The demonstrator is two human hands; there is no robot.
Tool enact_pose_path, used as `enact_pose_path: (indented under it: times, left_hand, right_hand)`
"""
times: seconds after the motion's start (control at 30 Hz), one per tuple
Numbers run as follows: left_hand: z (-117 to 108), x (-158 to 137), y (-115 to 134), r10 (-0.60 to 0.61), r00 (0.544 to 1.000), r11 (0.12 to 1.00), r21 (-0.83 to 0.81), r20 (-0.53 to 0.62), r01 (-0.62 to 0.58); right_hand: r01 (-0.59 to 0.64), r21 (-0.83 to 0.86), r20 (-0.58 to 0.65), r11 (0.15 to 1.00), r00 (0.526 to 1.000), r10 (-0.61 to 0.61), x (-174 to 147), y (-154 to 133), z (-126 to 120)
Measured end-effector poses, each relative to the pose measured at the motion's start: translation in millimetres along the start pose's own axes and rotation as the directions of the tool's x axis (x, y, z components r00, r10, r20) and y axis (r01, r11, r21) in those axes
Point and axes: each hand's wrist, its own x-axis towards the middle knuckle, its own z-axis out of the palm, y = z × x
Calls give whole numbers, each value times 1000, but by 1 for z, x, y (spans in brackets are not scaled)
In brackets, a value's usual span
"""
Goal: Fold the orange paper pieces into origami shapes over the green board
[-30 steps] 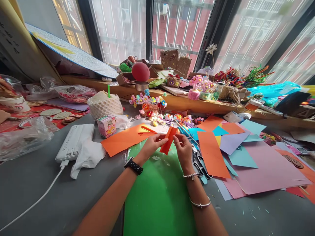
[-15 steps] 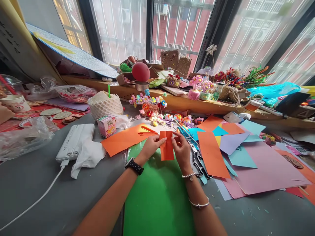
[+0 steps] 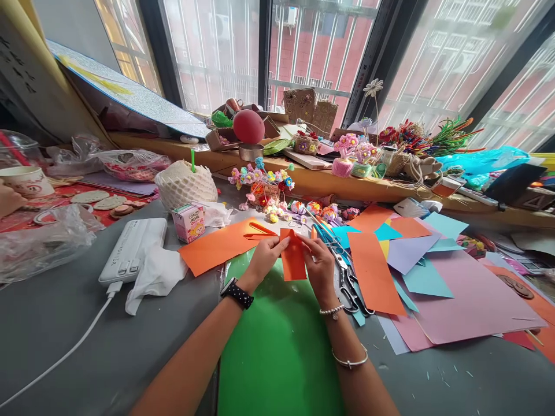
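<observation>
Grip on at both sides: left hand (image 3: pixel 264 260) and right hand (image 3: pixel 319 261) pinch the small orange rectangular paper (image 3: pixel 293 267) above the glossy green mat (image 3: pixel 281 346); uneven pressure could crease it askew!

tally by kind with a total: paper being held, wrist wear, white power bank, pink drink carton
held orange paper: 1
wristwatch: 1
bracelets, namely a beaded bracelet and a silver bangle: 2
white power bank: 1
pink drink carton: 1
total: 6
</observation>
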Motion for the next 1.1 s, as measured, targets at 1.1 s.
enact_pose_path:
  times: [1.1]
  left_hand:
    - [0, -2, 4, -160, 985, 947, -271, 63, 172]
  right_hand:
    - [-112, 114, 26, 987, 994, 110, 0, -6, 3]
